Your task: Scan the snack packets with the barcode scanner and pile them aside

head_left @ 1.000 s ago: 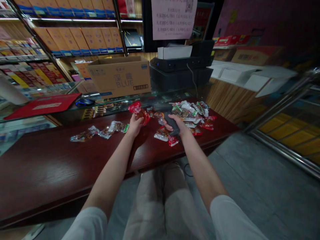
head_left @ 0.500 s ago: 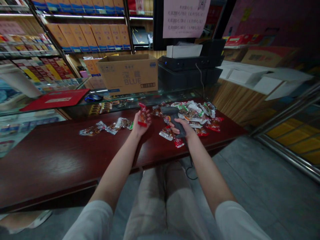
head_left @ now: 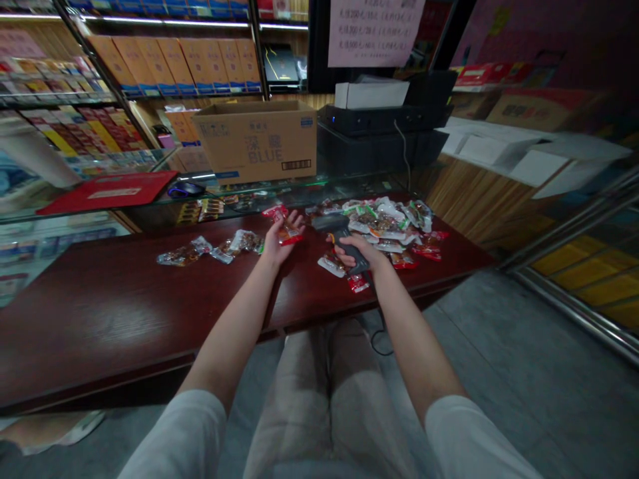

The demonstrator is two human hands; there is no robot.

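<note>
A red snack packet (head_left: 289, 234) lies across the palm of my left hand (head_left: 277, 245), gripped under the thumb with the fingertips raised. My right hand (head_left: 360, 251) is wrapped round the handle of a dark grey barcode scanner (head_left: 355, 255), its head pointing left toward the packet. Behind and right of the scanner spreads a pile of snack packets (head_left: 387, 219) in clear, white, green and red wrapping. A red packet (head_left: 358, 282) lies just below my right hand. Left of my left hand, a short row of snack packets (head_left: 232, 246) rests on the table.
The dark red table (head_left: 150, 299) runs across in front of me. Behind it, a glass counter carries a cardboard box (head_left: 259, 143), a computer mouse (head_left: 185, 190), a red folder (head_left: 114, 191) and a black machine (head_left: 384, 120). A cable (head_left: 383, 336) hangs below the table edge.
The packet in my left hand has turned from nearly upright to slanted, and the hand has tilted with it. The scanner's head has shifted slightly left; my right hand keeps its grip.
</note>
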